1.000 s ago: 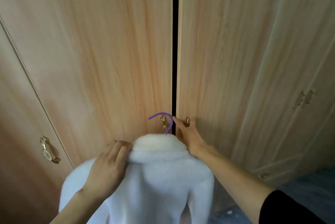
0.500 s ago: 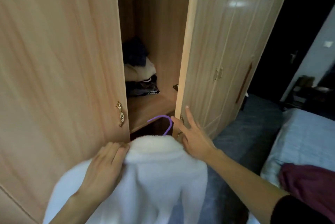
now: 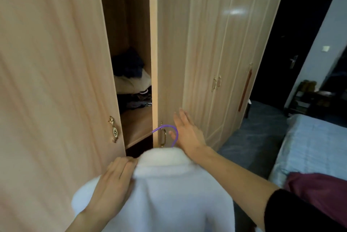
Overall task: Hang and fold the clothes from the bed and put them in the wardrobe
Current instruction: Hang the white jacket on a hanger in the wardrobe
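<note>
A white fleece jacket [image 3: 169, 190] hangs on a purple hanger whose hook [image 3: 170, 132] sticks up above the collar. My left hand [image 3: 112, 181] grips the jacket's left shoulder beside the collar. My right hand [image 3: 187, 134] is spread with straight fingers against the face of the right wardrobe door [image 3: 169, 53], just right of the hook. The wardrobe stands partly open; a shelf [image 3: 137, 126] inside carries a pile of folded dark and cream clothes [image 3: 133, 79].
The left wardrobe door [image 3: 56, 81] with a brass handle [image 3: 113, 129] fills the left side. More wardrobe doors [image 3: 225, 53] run to the right. A bed with a light blue sheet [image 3: 315, 147] and a maroon garment [image 3: 319, 190] lies at right. A dark doorway [image 3: 293, 49] is beyond.
The wardrobe doors went from shut to open, showing the shelf inside. My right hand left the handle and now lies flat on the right door. My view turned right.
</note>
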